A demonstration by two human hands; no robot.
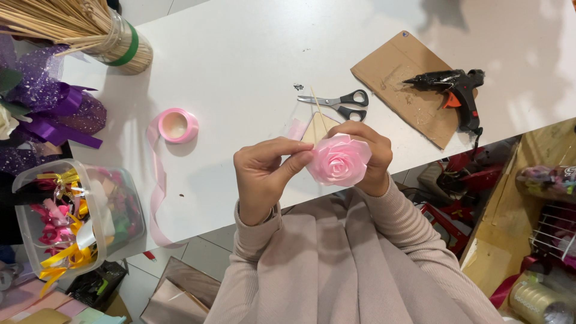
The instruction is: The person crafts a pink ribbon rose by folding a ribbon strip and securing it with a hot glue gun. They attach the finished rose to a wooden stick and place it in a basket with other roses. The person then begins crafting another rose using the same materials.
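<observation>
Both hands meet over the near edge of the white table (240, 66), holding a pale pink rose folded from satin ribbon (339, 159). The left hand (264, 174) pinches the rose's left edge, its fingers (294, 162) closed on the outer petal with the thumb pressed against the rim. The right hand (372, 156) cups the rose from behind and to its right, fingers curled around the back of the bloom and gripping it. A thin wooden stick (318, 108) rises from behind the rose toward the far side of the table; whether the right hand also clasps it cannot be seen.

Just beyond the rose lie grey-bladed scissors with black handles (342, 102), blades pointing left. Further right of the rose, a flat sheet of brown cardboard (396, 78) carries a black hot-glue gun with an orange trigger (453, 90), its nozzle pointing left.

Left of the rose, well apart, sits a roll of pink satin ribbon (177, 125), its loose tail trailing down over the table's near edge. Further left, a clear plastic tub of coloured ribbon bows (78, 216) stands at the table's edge. Far up and left of the rose, a glass jar packed with wooden skewers (102, 30) lies tipped, beside a purple glittery net bouquet wrap (48, 108).
</observation>
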